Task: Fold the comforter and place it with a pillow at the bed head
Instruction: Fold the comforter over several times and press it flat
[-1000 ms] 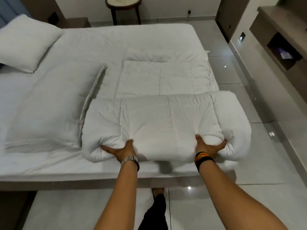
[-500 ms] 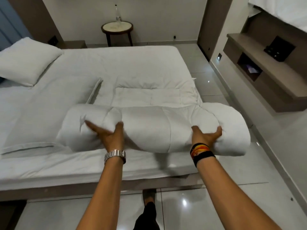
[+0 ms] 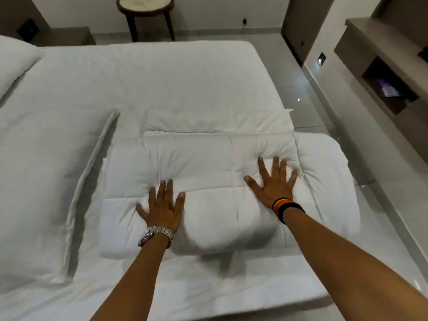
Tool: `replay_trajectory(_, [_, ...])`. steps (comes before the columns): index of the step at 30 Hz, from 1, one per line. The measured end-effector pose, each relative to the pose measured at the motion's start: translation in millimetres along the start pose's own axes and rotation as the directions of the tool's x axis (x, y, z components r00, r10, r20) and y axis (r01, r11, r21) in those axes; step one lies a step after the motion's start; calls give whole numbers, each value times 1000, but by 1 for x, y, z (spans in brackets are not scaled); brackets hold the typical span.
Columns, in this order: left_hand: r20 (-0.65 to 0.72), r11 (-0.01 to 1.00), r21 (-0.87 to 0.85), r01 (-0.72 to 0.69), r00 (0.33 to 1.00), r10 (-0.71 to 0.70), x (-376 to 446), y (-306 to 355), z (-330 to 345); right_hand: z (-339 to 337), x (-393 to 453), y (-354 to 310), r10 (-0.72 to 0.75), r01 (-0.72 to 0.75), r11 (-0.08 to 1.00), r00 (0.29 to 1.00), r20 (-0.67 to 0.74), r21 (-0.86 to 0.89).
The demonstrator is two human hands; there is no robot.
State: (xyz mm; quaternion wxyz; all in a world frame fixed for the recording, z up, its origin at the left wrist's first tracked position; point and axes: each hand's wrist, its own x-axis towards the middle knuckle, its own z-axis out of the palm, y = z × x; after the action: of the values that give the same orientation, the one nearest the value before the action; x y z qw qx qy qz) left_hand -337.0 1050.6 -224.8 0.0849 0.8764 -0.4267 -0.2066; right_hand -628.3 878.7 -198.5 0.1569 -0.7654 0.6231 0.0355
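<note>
The white quilted comforter (image 3: 208, 163) lies folded into a thick rectangle at the near right part of the bed (image 3: 162, 77); its right end (image 3: 328, 181) hangs past the mattress edge. My left hand (image 3: 162, 205), with a silver watch on the wrist, presses flat on the near left of the fold, fingers spread. My right hand (image 3: 273, 181), with dark wristbands, presses flat on its right part, fingers spread too. A flat white pillow (image 3: 46, 181) lies just left of the comforter. A second pillow (image 3: 14, 63) rests at the far left corner.
A round wooden side table (image 3: 146, 5) stands beyond the bed's far side. Glossy tiled floor (image 3: 324, 100) runs along the right, bordered by a wall unit with an open shelf niche (image 3: 389, 89). A low nightstand (image 3: 67, 35) sits at the far left.
Both hands lifted the near rolled part of the comforter and turned it over away from me onto the rest. They have let go and now lie flat on top.
</note>
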Motion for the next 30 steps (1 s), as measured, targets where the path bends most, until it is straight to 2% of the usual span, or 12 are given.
replay_trajectory(3, [-11, 999, 36, -32, 999, 33, 26, 5, 9, 10, 38, -6, 39, -32, 998, 991, 125, -55])
replay_trajectory(6, [-235, 999, -35, 39, 971, -46, 14, -3, -1, 3, 30, -12, 46, -45, 999, 998, -35, 20])
replay_trajectory(8, [-351, 934, -268, 237, 879, -324, -9, -19, -3, 4, -8, -5, 122, -79, 983, 955, -270, 166])
replay_trajectory(10, [-216, 688, -555, 468, 717, -663, -33, -33, 5, 17, -63, 10, 388, -252, 898, 841, -378, 362])
replay_trajectory(11, [-70, 496, -668, 555, 617, -784, -44, -35, 12, 26, -92, 16, 585, -385, 762, 753, -301, 520])
replay_trajectory(13, [208, 117, -812, 572, 471, -857, -58, -31, 25, 46, -124, 19, 848, -588, 310, 527, 63, 747])
replay_trajectory(14, [294, -7, -852, 523, 467, -834, -62, -26, 31, 54, -128, 18, 868, -629, 133, 447, 216, 766])
replay_trajectory(15, [337, -80, -880, 469, 495, -801, -63, -20, 37, 60, -125, 14, 854, -617, 12, 416, 314, 787])
replay_trajectory(17, [346, -115, -904, 413, 546, -763, -54, -11, 48, 65, -104, 6, 809, -487, -163, 431, 399, 858])
replay_trajectory(19, [296, -56, -916, 398, 575, -763, -39, -4, 55, 69, -79, -1, 808, -387, -227, 437, 394, 894])
replay_trajectory(22, [184, 46, -944, 325, 641, -745, -13, 3, 59, 74, -53, -4, 825, -305, -236, 438, 356, 923])
replay_trajectory(30, [93, -9, -991, 130, 653, -752, -24, 19, 20, 39, -68, 4, 825, -226, -142, 511, 241, 964])
